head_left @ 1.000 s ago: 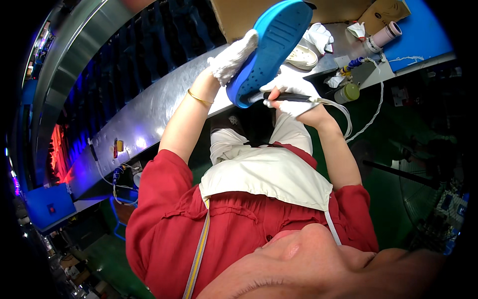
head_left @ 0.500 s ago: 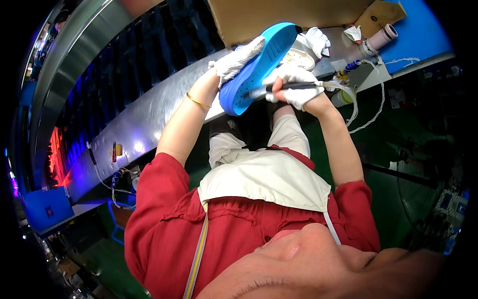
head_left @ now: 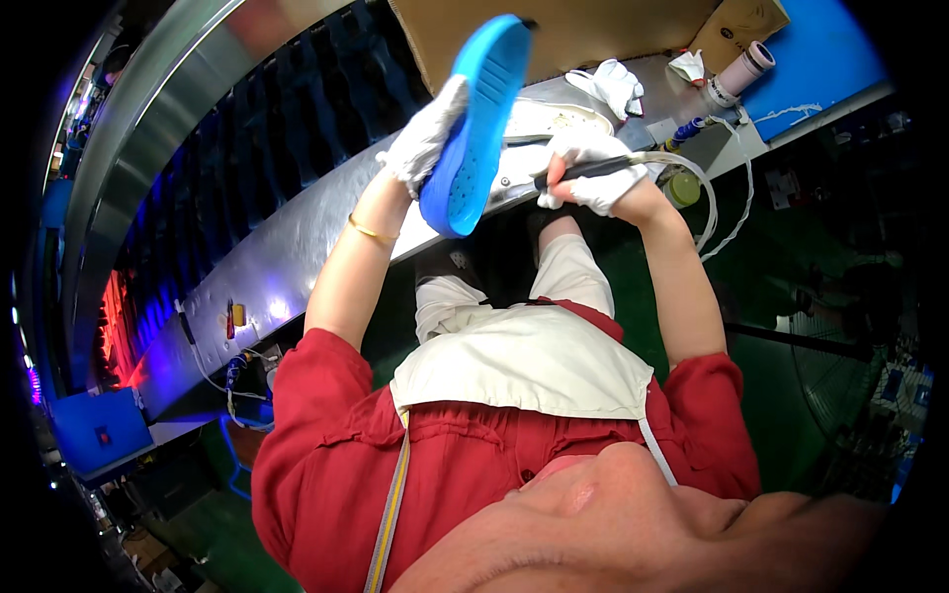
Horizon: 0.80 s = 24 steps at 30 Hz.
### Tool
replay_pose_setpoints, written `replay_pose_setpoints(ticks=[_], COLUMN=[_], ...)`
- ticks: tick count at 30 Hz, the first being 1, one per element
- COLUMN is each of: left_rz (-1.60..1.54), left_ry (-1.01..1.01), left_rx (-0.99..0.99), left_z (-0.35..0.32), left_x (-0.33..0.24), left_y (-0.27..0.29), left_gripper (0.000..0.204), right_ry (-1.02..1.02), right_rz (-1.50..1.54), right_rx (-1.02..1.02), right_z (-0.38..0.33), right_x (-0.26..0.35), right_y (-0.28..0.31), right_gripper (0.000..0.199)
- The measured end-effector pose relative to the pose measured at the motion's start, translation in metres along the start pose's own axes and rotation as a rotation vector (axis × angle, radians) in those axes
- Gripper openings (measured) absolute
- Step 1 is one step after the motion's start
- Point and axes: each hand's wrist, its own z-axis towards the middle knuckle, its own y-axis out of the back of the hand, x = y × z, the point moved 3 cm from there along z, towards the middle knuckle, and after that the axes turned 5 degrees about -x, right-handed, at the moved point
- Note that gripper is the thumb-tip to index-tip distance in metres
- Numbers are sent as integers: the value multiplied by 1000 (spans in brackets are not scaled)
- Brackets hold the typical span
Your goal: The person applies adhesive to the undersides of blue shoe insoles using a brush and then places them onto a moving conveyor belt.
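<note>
My left hand (head_left: 428, 140), in a white glove, is closed around the side of a blue shoe sole (head_left: 481, 119). The sole is tilted up above the bench edge, with its lighter blue, perforated face turned to the right. Its darker blue side wall is partly covered by my fingers. In my right hand (head_left: 600, 190), gloved in white with bare fingertips, is a black-handled brush (head_left: 605, 168) with a clear tube (head_left: 707, 188) running from its rear end. The brush points left and stands apart from the sole; its bristles are hard to make out.
Behind my hands a whitish shoe part (head_left: 554, 119) lies on the metal bench (head_left: 287, 232). Crumpled white gloves (head_left: 613, 84), a pink tumbler (head_left: 743, 71) and a cardboard box (head_left: 563, 44) stand farther back. A dark conveyor (head_left: 326, 99) runs at the left.
The sole has moved left and up, and turned more upright. The brush, which was at the sole's perforated face, is now away from it to the right.
</note>
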Motion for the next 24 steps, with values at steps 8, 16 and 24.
replay_pose_setpoints(ticks=[8,16,24], left_rz=[-839,-820,-790], left_ry=[171,39,46], left_rx=[496,277,134], left_z=[-8,-37,-27], left_x=[17,78,95], left_y=[33,-36,-50], left_gripper=[82,74,83], right_ry=[152,294,230], right_rz=[445,-5,158], right_rx=[-407,-639,-466], right_z=[-11,-9,-14], right_x=[-18,-37,-17], right_y=[2,-2,-33], right_gripper=[19,19,21])
